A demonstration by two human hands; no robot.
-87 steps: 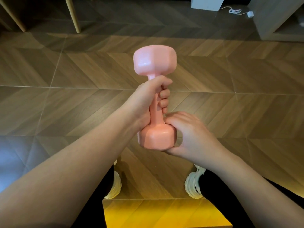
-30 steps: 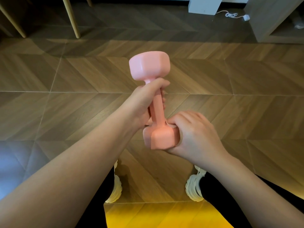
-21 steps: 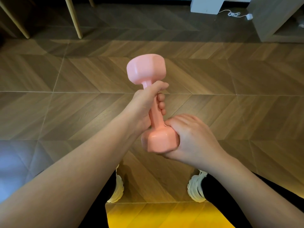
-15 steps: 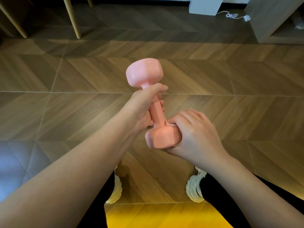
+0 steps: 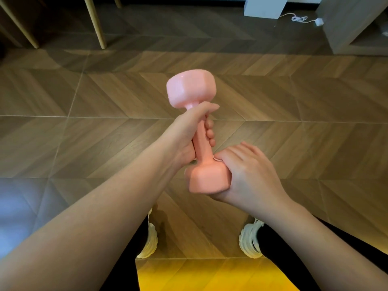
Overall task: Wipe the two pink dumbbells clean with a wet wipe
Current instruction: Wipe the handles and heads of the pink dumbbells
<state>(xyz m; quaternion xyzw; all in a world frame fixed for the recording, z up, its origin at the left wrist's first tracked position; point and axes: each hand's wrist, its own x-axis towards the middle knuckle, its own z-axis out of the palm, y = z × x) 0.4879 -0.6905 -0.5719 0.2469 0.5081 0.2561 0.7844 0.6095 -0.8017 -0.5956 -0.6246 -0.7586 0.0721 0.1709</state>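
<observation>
Our left hand (image 5: pixel 184 133) grips the handle of the pink dumbbell (image 5: pixel 191 89), our right hand (image 5: pixel 249 175) wraps its lower head, a sliver of wipe (image 5: pixel 215 158) showing under the fingers.

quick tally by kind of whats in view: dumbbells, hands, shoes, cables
pink dumbbell: 1
hands: 2 (left hand, right hand)
white shoes: 2 (left shoe, right shoe)
white cable: 1
total: 6

Chevron wood floor (image 5: pixel 294 97); pale furniture legs (image 5: pixel 94 22) top left; white cable (image 5: pixel 300 18) top right.
</observation>
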